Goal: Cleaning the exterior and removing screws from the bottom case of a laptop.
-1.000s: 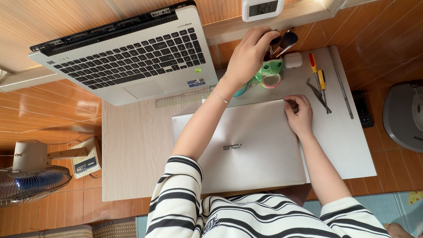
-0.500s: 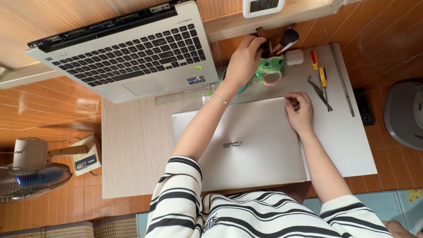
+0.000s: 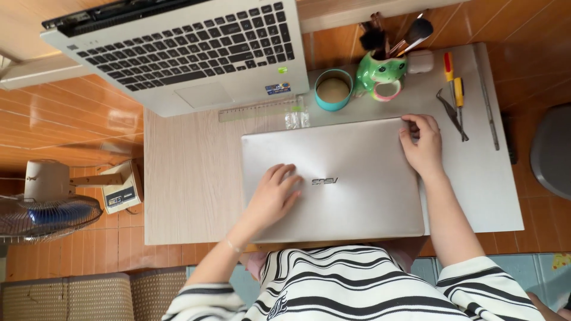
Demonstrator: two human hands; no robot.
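A closed silver laptop [image 3: 351, 160] lies on the low wooden table [image 3: 184, 178] in front of me. My left hand [image 3: 275, 196] rests flat on its lid, fingers spread, near the front left part. My right hand [image 3: 423, 145] grips the lid's far right corner with curled fingers. Behind the closed laptop stand a teal cup [image 3: 333, 89] and a green frog-shaped mug [image 3: 380, 74] holding brushes.
An open silver laptop [image 3: 184, 50] sits at the back left. A clear ruler [image 3: 256, 111] lies by it. Screwdrivers [image 3: 453, 80], tweezers [image 3: 452, 114] and a metal rod [image 3: 488, 101] lie on a grey mat [image 3: 482, 178] at right. A fan [image 3: 41, 208] stands on the floor at left.
My left hand has come back from the frog mug and landed flat on the closed laptop's lid. My right hand stayed at the lid's corner.
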